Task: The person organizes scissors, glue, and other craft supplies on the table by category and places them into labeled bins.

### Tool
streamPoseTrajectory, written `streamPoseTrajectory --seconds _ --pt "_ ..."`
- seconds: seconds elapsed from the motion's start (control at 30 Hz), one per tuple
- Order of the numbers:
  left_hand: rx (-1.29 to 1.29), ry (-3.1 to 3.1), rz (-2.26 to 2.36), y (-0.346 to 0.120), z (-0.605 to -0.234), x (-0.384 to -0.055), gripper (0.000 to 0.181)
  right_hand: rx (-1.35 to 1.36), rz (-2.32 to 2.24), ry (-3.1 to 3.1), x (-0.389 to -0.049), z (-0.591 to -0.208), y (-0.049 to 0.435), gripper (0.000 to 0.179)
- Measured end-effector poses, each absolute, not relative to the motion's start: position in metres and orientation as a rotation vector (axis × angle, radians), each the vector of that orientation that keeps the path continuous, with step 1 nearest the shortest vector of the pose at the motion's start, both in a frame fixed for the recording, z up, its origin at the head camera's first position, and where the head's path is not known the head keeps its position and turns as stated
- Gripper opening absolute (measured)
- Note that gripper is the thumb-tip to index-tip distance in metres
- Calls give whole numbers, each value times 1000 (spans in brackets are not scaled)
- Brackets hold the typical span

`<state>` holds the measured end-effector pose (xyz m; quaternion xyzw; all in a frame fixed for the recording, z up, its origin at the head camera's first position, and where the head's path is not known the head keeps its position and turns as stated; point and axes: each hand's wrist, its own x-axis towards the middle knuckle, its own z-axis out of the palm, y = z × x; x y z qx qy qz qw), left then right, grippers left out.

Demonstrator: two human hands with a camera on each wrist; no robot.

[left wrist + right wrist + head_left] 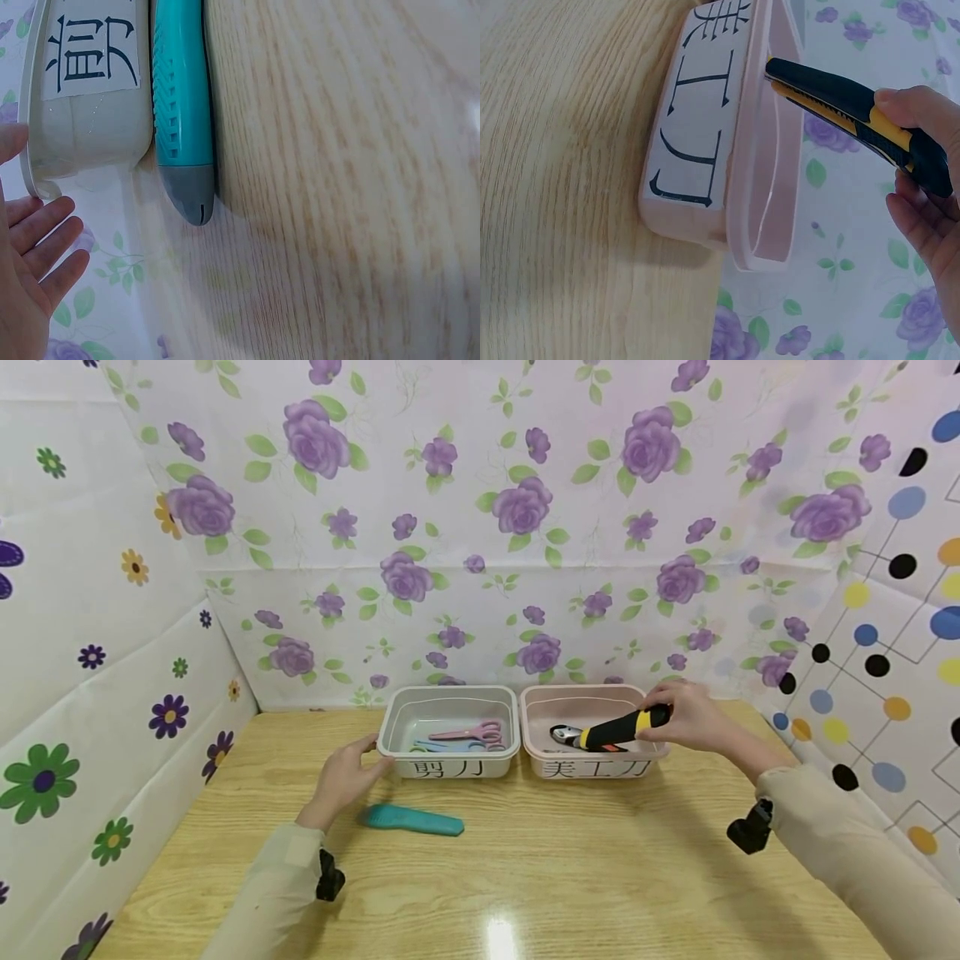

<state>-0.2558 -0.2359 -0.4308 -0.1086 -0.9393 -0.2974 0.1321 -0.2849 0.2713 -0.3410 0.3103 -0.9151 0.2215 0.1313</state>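
Observation:
A grey-white bin (450, 703), labelled 剪刀, holds pink scissors (459, 734) and blue scissors (448, 747). My left hand (347, 778) touches that bin's left front corner, thumb by the rim, other fingers extended. Beside it stands a pink bin (592, 703), labelled 美工刀. Over this one, my right hand (692, 718) pinches the rear end of a black-and-yellow utility knife (618, 730) between thumb and fingers. The knife tilts down, its front end within the rim. A second cutter with a metal end (567, 735) lies inside, partly covered by the held knife.
On the wood-grain table (525, 868), a teal utility knife (415, 820) with a grey nose lies in front of the grey-white bin. Flowered cloth (480, 610) rises directly behind both bins. More patterned cloth borders the left and right sides.

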Motion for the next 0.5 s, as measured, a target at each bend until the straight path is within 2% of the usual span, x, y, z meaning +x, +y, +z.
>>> streamPoseTrajectory --seconds 0.5 --pt "-295 -2736 -875 -237 -432 -258 55 837 714 -2738 -303 -363 256 37"
